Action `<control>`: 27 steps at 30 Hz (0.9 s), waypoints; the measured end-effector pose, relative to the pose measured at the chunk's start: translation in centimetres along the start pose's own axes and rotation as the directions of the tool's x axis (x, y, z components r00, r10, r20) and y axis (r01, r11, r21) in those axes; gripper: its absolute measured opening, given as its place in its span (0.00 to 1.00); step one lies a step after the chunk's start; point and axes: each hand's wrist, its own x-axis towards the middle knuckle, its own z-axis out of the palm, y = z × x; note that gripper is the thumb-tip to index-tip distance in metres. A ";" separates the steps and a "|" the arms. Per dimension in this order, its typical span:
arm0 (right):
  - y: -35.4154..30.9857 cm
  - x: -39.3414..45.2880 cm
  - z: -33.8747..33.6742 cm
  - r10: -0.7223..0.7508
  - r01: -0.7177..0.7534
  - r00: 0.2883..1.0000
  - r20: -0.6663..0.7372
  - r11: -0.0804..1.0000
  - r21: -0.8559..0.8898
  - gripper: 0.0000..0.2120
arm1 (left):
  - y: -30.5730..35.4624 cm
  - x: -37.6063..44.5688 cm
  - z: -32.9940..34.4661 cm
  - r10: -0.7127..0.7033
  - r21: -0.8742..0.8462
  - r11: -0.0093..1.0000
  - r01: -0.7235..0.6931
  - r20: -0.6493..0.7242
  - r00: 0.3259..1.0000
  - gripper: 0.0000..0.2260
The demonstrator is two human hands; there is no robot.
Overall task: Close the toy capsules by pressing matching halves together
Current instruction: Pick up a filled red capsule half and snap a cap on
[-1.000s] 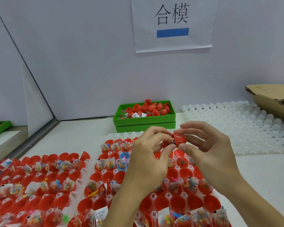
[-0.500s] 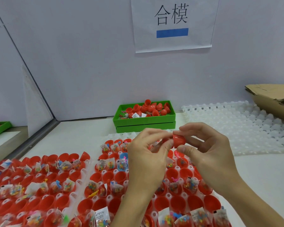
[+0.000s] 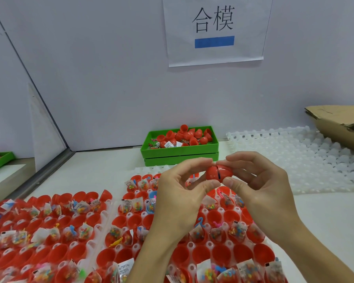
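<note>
While your two hands meet above the middle of the table, the red capsule (image 3: 218, 172) sits between them in the air, its two halves brought together with a thin dark seam showing around the middle. Your left hand (image 3: 182, 193) pinches the left half, forefinger on top and thumb underneath, so that grip is clamped on the capsule. Your right hand (image 3: 262, 180) pinches the right half the same way, thumb below and forefinger above, its other fingers curled behind; that grip is clamped on the capsule too.

Directly under your hands lies a white tray (image 3: 213, 213) at the near edge of the table, its pockets filled with open red halves (image 3: 123, 221), many of them holding small clear packets of coloured toys (image 3: 138, 207). One pocket holds a blue half (image 3: 152, 196). A second tray of red halves (image 3: 39, 231) lies just beside it toward the near left corner, blurred at the edge.

Toward the far edge stands a green bin (image 3: 180, 151) with loose red halves heaped in it. To the right of it lies an empty white tray (image 3: 294, 158), and a cardboard box (image 3: 339, 121) overhangs that tray at the far right corner. A paper sign (image 3: 215, 29) hangs on the wall behind.
</note>
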 end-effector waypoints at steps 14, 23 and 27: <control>-0.1 0.2 -0.3 0.068 -0.067 0.998 0.017 0.997 -0.047 0.16 | 0.0 -0.1 -0.3 -0.039 0.074 0.996 0.038 0.001 0.999 0.15; 0.0 0.3 -0.5 0.084 -0.082 0.994 0.066 0.996 -0.023 0.15 | -0.2 0.0 -0.4 -0.052 0.070 0.996 0.052 -0.002 0.999 0.14; 0.0 0.2 -0.5 0.086 -0.086 0.992 0.091 0.996 -0.010 0.15 | -0.2 0.0 -0.6 -0.046 0.055 0.997 0.046 0.002 0.999 0.14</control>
